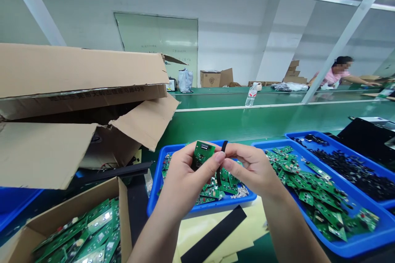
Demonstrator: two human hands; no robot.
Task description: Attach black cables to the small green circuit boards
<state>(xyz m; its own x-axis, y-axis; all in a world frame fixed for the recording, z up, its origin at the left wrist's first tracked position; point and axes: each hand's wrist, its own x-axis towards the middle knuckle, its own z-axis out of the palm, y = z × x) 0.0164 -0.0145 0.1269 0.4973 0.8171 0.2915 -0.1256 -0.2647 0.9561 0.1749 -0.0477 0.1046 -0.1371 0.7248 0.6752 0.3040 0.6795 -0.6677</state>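
A small green circuit board (202,153) with a dark component near its top edge is held in my left hand (188,172), fingers wrapped behind it. My right hand (247,166) pinches a narrow black strip (219,176) between thumb and fingertips. The strip stands nearly upright beside the board, and my left thumb meets it too. Below both hands is a blue tray (202,211) of green boards and small white parts. On yellow sheets (247,236) in front lies a wider black strip (214,236).
At right, one blue tray (348,248) holds green boards and another holds black parts (348,168). A box of boards (123,209) stands at lower left, below a large open carton (83,70). A water bottle (251,95) stands farther back; a person (336,74) reaches sideways at far right.
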